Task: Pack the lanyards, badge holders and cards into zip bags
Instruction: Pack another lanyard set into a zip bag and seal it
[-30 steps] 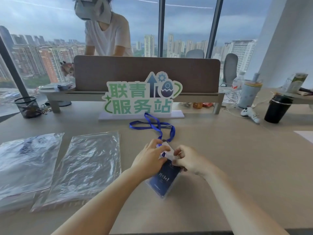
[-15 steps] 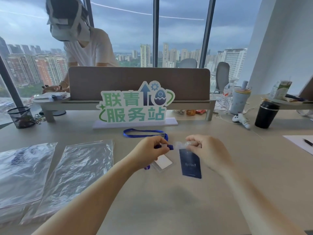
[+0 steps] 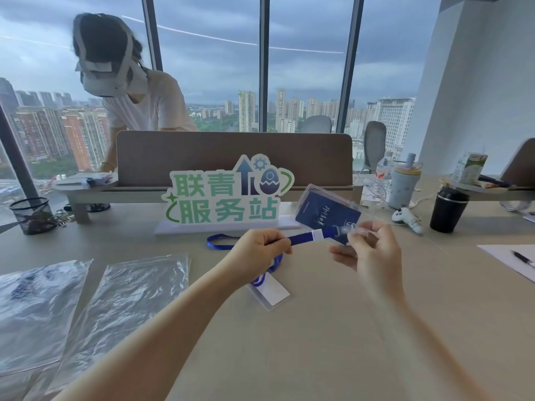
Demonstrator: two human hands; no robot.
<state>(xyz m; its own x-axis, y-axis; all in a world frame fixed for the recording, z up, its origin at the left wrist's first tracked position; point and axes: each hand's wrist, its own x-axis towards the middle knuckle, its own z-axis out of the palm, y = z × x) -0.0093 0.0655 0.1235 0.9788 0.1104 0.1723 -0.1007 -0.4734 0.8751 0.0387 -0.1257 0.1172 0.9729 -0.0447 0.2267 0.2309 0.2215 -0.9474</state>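
My left hand [image 3: 262, 246] grips the end of a blue lanyard [image 3: 304, 238] above the table. My right hand [image 3: 369, 248] pinches the top of a clear badge holder [image 3: 327, 214] with a dark blue card inside, lifted and tilted at the lanyard's clip. The rest of the lanyard trails behind my left hand onto the table. A second clear holder with a white card [image 3: 270, 292] lies flat below my hands. An empty zip bag [image 3: 121, 305] lies to the left, next to a bag with dark contents [image 3: 31, 308].
A green and white sign [image 3: 225, 198] stands behind my hands before a brown divider [image 3: 231, 153]. A person leans over the far side. A black cup [image 3: 447, 209], pale tumbler [image 3: 404, 185], white controller [image 3: 408, 218], mesh pen pot [image 3: 33, 215] and paper with a pen [image 3: 518, 260] surround the work area.
Both hands rose from the table. The right hand lifted the badge holder with the blue card and tilted it toward the lanyard end, which the left hand pulled straight.
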